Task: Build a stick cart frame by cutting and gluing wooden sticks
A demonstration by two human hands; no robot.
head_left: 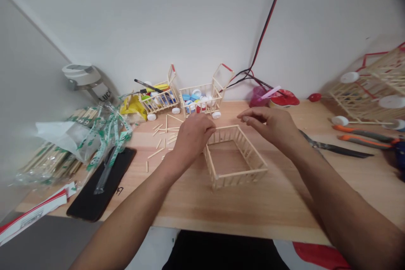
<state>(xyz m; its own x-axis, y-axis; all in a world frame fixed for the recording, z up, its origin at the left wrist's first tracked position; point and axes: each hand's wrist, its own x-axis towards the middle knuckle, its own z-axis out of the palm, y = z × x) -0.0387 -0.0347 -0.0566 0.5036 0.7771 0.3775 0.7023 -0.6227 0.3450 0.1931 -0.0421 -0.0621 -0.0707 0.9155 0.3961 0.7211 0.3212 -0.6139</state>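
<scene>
A small rectangular basket built of thin wooden sticks, with railed sides and an open top, sits on the table in front of me. My left hand is closed at its far left corner, with the fingertips partly hidden behind the hand. Above and just right of the far right corner hovers my right hand, its thumb and fingers a little apart and nothing visible between them. Loose short stick pieces lie scattered left of my left hand.
Two small stick carts, a left cart and a right cart with bottle caps, stand by the wall. Packaged chopsticks and a black slab lie left. Scissors, orange-handled pliers and larger stick carts are right.
</scene>
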